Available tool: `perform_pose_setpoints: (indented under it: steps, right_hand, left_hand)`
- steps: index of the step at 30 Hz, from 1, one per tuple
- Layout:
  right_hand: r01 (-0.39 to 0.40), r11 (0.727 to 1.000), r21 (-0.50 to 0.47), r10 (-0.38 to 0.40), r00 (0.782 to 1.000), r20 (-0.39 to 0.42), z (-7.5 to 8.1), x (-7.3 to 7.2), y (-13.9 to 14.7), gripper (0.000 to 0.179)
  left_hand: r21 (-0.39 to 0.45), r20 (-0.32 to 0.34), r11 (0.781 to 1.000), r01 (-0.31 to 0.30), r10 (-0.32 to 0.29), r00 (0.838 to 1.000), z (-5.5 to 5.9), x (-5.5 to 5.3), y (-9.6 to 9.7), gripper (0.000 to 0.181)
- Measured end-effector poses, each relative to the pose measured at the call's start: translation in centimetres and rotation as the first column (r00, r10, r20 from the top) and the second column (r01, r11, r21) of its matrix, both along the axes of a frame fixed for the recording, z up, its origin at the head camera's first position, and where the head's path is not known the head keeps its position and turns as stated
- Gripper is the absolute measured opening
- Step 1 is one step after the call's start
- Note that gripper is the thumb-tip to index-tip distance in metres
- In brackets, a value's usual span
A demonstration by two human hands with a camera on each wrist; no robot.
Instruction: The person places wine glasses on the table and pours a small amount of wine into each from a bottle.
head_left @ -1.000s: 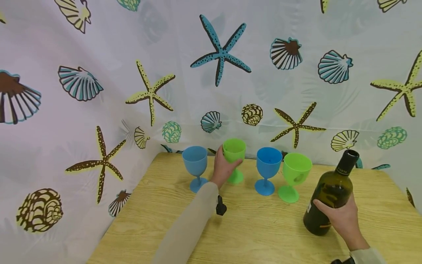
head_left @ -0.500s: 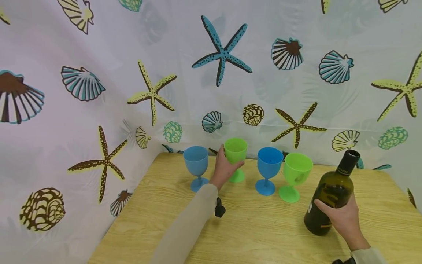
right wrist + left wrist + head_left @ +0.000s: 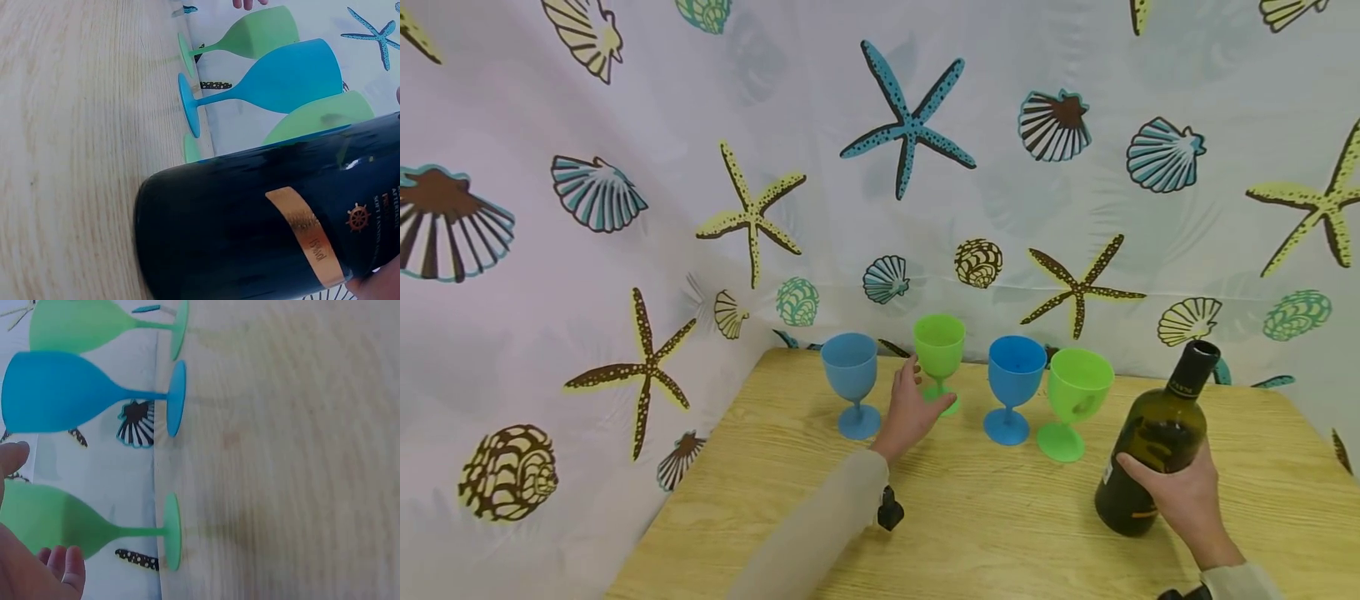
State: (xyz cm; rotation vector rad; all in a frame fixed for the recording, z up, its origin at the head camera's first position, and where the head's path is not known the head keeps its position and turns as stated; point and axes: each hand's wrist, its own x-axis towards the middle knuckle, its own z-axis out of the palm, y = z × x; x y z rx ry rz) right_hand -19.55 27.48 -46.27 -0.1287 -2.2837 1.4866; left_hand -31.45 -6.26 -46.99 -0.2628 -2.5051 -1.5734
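Note:
My left hand [image 3: 912,421] is just in front of the left green goblet [image 3: 940,343], its fingers and thumb spread apart around nothing. In the left wrist view that hand [image 3: 28,572] overlaps the green bowl in the picture, with a gap between thumb and fingers. My right hand [image 3: 1187,500] grips a dark wine bottle [image 3: 1153,425] round its body, the neck leaning slightly right in the head view. In the right wrist view the bottle [image 3: 237,231] shows an orange label band. Whether its base touches the table cannot be told.
A pale blue goblet [image 3: 850,367] stands left of the left hand. A deeper blue goblet [image 3: 1015,375] and another green goblet [image 3: 1075,387] stand between the hands. Behind the wooden table [image 3: 985,525] hangs a white curtain [image 3: 820,225] with starfish and shells.
My left hand has let go of the left green goblet and drawn back toward me. That goblet stays standing at the back. The right hand and wine bottle have hardly moved.

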Motion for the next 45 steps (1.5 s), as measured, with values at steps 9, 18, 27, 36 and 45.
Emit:
perform_pose_setpoints:
  steps: [9,18,27,36,45]
  right_hand:
    - [0.022,0.999,0.023,-0.022,1.0,0.015,-0.1,-0.1,0.4,0.083]
    - [0.019,0.999,0.026,-0.02,1.0,0.024,0.0,-0.3,0.8,0.084]
    - [-0.003,1.0,0.013,0.003,1.0,-0.003,0.1,-0.2,0.5,0.081]
    - [0.004,1.0,0.012,-0.004,1.0,0.0,0.1,-0.1,0.7,0.083]
    - [0.006,1.0,0.001,-0.006,1.0,0.003,-0.1,-0.3,0.5,0.083]
  left_hand:
    - [0.09,0.035,0.969,0.23,-0.234,0.972,0.3,1.6,2.8,0.074]
    - [0.044,0.095,0.972,0.229,-0.232,0.968,1.3,0.6,6.7,0.085]
    - [0.044,0.088,0.979,0.2,-0.203,0.975,0.8,-1.2,8.1,0.097]
    - [0.098,0.093,0.965,0.241,-0.25,0.964,0.8,-2.1,8.8,0.097]
    - [0.134,0.118,0.967,0.217,-0.233,0.965,0.7,-2.3,9.8,0.098]
